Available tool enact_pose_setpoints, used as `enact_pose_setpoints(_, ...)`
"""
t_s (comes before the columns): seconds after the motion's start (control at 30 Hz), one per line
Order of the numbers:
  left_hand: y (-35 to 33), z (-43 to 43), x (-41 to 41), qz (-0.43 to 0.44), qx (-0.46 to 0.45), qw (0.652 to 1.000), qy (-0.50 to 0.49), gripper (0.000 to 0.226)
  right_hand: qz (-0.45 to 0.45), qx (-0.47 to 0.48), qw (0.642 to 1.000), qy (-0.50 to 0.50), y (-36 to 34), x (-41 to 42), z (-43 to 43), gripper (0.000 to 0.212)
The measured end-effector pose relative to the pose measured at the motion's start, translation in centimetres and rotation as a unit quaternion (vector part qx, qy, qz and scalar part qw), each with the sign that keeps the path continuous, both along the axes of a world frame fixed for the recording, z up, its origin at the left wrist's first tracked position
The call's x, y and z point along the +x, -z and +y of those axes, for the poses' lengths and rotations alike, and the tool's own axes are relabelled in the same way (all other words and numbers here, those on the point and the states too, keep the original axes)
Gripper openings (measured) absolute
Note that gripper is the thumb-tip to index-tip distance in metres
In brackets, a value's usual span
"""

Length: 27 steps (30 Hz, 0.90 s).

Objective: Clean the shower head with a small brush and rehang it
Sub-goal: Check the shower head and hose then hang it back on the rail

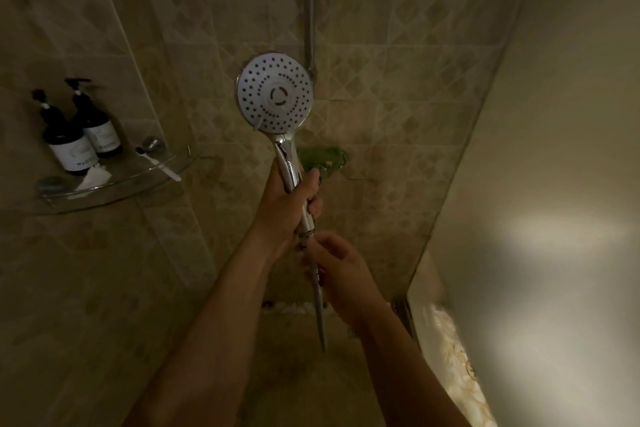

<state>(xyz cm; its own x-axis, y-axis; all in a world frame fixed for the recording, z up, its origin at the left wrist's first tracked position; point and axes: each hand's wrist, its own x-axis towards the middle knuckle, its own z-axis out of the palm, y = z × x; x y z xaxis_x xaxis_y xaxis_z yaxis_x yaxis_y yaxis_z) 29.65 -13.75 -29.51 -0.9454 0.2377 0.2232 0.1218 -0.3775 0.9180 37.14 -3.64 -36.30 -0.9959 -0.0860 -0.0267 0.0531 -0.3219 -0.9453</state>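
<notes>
The shower head (275, 94) is a round white face with dark nozzle holes on a chrome handle, held upright and facing me. My left hand (287, 198) is wrapped around the handle. Just below it, my right hand (341, 267) grips the metal hose (320, 319) near the connector. The hose hangs down past my right wrist. A small white brush (157, 163) lies on the glass corner shelf (114, 189) at the left, away from both hands.
Two dark pump bottles (79, 130) and a crumpled white item stand on the shelf. A vertical chrome pipe (309, 3) runs up the tiled wall behind the shower head. A green fitting (322, 158) sits on the wall behind my left hand. A glass panel rises at right.
</notes>
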Motion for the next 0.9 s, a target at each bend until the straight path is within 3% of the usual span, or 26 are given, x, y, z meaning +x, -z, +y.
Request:
enact_pose_setpoints(0.1,0.0,0.0,0.2,0.004,-0.009,1.0,-0.004,0.016,0.009,0.004,1.0,0.028,0.2,-0.1,0.2,0.01)
enact_pose_setpoints(0.27,0.2,0.2,0.5,-0.014,0.005,1.0,0.011,0.014,-0.034,-0.065,0.995,-0.063,-0.2,-0.3,0.0,0.024)
enact_pose_setpoints(0.47,0.1,-0.1,0.3,0.01,-0.022,1.0,0.002,0.014,-0.004,-0.011,1.0,-0.01,0.5,-0.2,-0.3,0.018)
enact_pose_setpoints(0.63,0.2,0.2,0.4,-0.008,0.018,1.0,0.02,0.014,-0.062,-0.137,0.984,-0.097,-0.4,-0.5,-0.5,0.028)
enact_pose_setpoints(0.9,0.5,-0.3,0.2,-0.002,-0.01,1.0,0.005,0.014,0.013,-0.015,1.0,0.016,0.5,-0.1,-0.8,0.013)
